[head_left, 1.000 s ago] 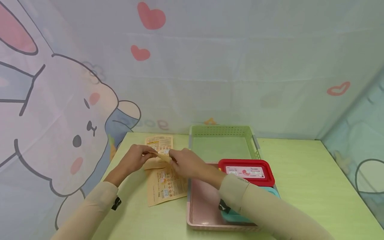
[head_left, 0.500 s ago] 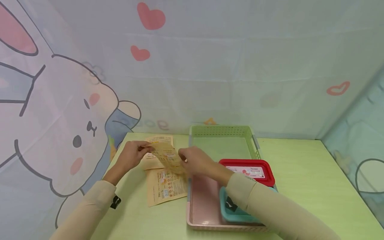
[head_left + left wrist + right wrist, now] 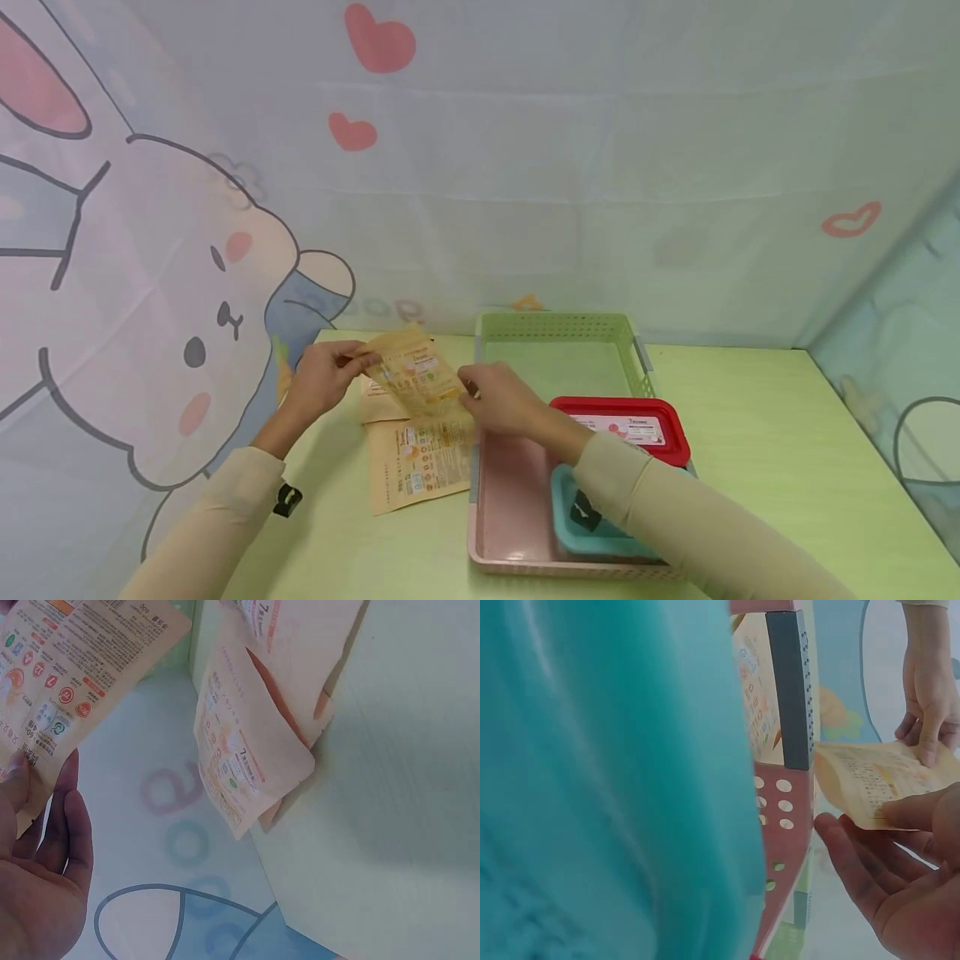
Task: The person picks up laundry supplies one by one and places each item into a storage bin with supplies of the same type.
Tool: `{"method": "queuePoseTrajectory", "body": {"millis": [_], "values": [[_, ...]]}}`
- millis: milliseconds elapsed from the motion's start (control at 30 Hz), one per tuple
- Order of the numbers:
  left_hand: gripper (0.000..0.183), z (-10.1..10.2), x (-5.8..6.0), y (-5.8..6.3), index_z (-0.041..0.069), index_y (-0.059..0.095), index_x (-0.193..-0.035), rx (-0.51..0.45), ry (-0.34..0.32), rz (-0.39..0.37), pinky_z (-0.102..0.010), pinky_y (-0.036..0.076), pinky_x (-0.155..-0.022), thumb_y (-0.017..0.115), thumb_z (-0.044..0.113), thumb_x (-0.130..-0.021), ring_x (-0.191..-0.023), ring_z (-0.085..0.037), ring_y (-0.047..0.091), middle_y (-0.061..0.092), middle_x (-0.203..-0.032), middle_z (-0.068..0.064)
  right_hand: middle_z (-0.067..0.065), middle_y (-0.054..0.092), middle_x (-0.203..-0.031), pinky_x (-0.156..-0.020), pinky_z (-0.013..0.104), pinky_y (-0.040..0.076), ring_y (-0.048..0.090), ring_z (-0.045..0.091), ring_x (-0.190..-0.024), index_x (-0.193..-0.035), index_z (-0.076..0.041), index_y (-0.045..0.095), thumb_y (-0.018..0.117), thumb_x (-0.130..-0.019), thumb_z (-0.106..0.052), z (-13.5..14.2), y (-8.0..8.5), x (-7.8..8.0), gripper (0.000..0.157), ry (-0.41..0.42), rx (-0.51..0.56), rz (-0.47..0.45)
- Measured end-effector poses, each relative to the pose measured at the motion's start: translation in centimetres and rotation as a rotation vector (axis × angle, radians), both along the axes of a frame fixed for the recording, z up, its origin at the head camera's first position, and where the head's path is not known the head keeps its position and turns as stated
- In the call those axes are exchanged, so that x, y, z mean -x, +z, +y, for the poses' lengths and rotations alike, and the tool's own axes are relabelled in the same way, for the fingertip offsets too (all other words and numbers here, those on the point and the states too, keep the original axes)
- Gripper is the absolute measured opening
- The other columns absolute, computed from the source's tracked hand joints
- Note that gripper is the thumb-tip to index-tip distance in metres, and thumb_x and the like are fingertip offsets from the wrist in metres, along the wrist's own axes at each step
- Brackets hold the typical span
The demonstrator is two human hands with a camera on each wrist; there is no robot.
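Note:
A tan printed paper pouch hangs tilted between both hands, above other pouches. My left hand pinches its left edge, thumb on top, as the left wrist view also shows. At the opposite edge my right hand pinches the pouch, thumb on the print and fingers beneath in the right wrist view. Under it, another tan pouch lies flat on the table beside the pink basket. Farther back a further pouch is partly hidden by the held one.
The pink basket holds a teal-rimmed box, partly behind the right forearm, and a red-lidded box. Behind it stands a green basket. A printed rabbit curtain hangs at the back of the pale green table.
The held pouch, at first seen nearly edge-on, has been spread and tilted so its printed face shows. My left hand has moved slightly up and left, my right hand right.

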State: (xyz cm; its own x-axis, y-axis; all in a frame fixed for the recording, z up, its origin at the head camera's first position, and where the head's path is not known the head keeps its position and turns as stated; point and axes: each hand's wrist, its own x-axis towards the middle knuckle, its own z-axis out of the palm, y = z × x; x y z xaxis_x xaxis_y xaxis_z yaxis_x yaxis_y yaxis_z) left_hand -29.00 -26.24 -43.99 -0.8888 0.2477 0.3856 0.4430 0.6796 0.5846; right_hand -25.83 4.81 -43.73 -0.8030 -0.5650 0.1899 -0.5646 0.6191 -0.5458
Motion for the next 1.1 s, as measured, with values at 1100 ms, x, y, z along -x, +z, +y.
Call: {"method": "queuePoseTrajectory", "body": {"millis": [1100], "values": [[0.031,2.9,-0.8,2.7,-0.007,0.077,-0.114,-0.419,-0.055,-0.217,-0.028,0.062,-0.082,0.070,0.021,-0.105,-0.081,-0.021,0.076,0.075,-0.120,-0.024,0.016,0.074,-0.104,-0.085,0.041,0.063,0.075,0.025,-0.093,-0.113,-0.001,0.069,0.067,-0.106,-0.012,5.5,2.4,-0.1,0.014,-0.094,0.549,-0.397]]}}
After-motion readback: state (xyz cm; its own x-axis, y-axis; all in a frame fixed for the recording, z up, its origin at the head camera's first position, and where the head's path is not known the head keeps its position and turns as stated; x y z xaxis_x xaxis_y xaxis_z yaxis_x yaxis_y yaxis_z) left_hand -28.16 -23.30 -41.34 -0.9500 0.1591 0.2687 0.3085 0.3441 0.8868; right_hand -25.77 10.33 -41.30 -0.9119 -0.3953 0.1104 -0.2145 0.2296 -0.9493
